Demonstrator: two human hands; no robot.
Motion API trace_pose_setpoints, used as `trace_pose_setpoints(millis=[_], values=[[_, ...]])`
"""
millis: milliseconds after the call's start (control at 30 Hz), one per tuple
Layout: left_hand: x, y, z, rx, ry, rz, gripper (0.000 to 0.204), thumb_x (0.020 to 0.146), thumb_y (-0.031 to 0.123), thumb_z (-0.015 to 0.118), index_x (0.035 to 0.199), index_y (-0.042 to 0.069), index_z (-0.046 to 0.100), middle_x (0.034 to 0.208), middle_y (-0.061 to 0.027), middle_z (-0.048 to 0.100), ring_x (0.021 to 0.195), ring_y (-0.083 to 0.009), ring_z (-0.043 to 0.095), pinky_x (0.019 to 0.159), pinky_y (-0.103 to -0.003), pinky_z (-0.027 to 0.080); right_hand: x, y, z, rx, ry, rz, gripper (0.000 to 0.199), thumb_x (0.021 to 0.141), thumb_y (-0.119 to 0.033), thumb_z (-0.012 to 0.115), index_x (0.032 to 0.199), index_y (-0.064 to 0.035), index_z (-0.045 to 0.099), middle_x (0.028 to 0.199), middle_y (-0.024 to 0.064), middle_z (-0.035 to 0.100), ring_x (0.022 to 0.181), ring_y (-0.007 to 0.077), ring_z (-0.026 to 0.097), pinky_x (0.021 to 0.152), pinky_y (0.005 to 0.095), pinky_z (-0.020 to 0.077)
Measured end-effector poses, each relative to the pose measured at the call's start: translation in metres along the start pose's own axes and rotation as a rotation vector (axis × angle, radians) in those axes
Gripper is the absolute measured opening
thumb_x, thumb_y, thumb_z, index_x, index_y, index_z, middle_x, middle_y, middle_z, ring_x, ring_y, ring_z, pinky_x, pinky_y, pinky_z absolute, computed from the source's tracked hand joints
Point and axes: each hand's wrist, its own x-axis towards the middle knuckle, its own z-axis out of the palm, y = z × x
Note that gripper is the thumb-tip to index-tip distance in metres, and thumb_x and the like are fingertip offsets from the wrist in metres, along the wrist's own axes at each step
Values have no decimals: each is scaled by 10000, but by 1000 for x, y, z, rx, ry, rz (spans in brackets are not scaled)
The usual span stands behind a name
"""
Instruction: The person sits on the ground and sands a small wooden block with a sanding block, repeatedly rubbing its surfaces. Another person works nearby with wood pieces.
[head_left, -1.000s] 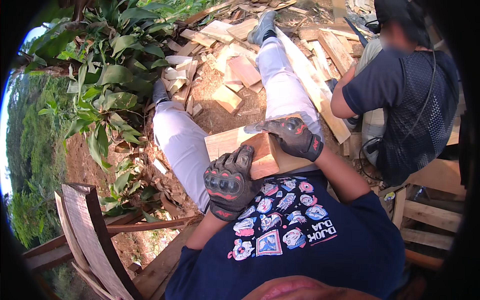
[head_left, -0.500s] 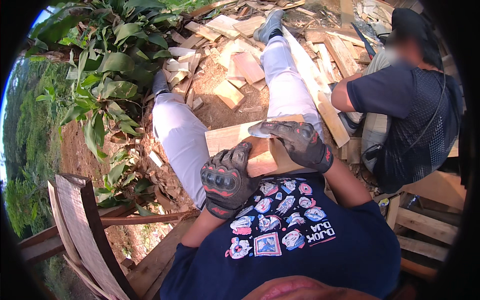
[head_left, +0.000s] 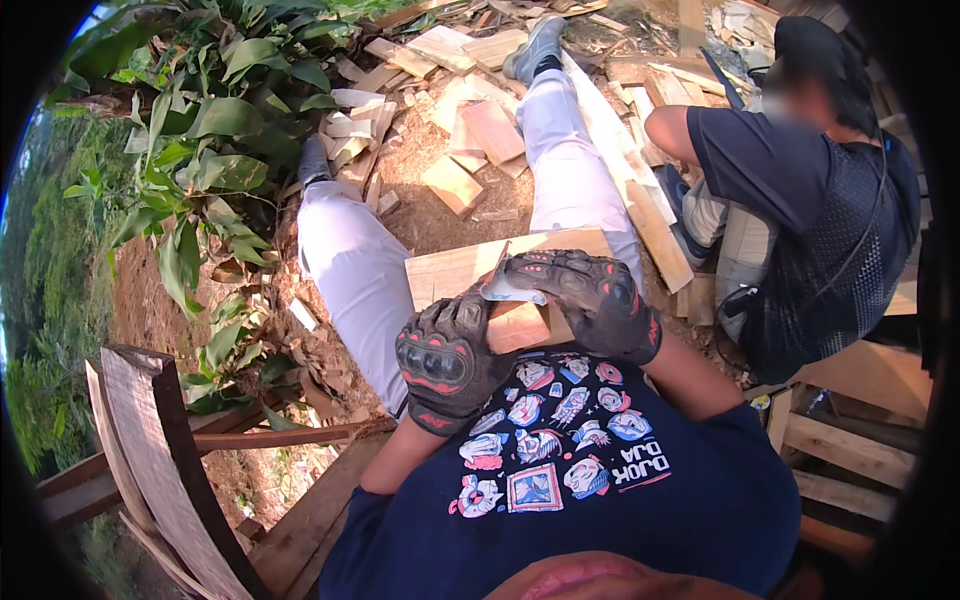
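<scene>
Left hand [head_left: 450,352]: gloved, half-curled against a wood block [head_left: 518,328]. Right hand [head_left: 590,298]: gloved, fingers closed on a shiny strip [head_left: 515,293]. Block: at near side of board [head_left: 450,275]. Hazard: a loosened grip might skid the strip into left hand. Block's pale end: pointing away from board; long axis mostly covered, undeterminable.

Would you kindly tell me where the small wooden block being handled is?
In the head view, slightly right of centre, the wooden block sits between the left hand and right hand, just beyond the printed shirt.
</scene>
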Motion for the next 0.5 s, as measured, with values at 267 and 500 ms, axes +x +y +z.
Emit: trace_pose_setpoints(millis=[267, 500], values=[[12, 1, -2, -17, 26, -25, 678, 728, 340, 929, 1302, 63, 697, 1140, -162, 774, 973, -378, 750, 863, -505, 560, -8, 14, 8, -21, 70, 68, 494, 927, 11, 645, 1405, -96, 712, 1311, 108, 766, 1190, 295, 741, 1006, 428, 598], [17, 0, 0, -17, 55, 11, 589, 766, 385, 898, 1227, 54, 738, 1051, -156, 789, 898, -370, 757, 821, -490, 575, -23, 59, 29, -25, -27, 107, 449, 960, 13, 615, 1384, -83, 724, 1365, 125, 749, 1194, 338, 730, 1032, 462, 585]])
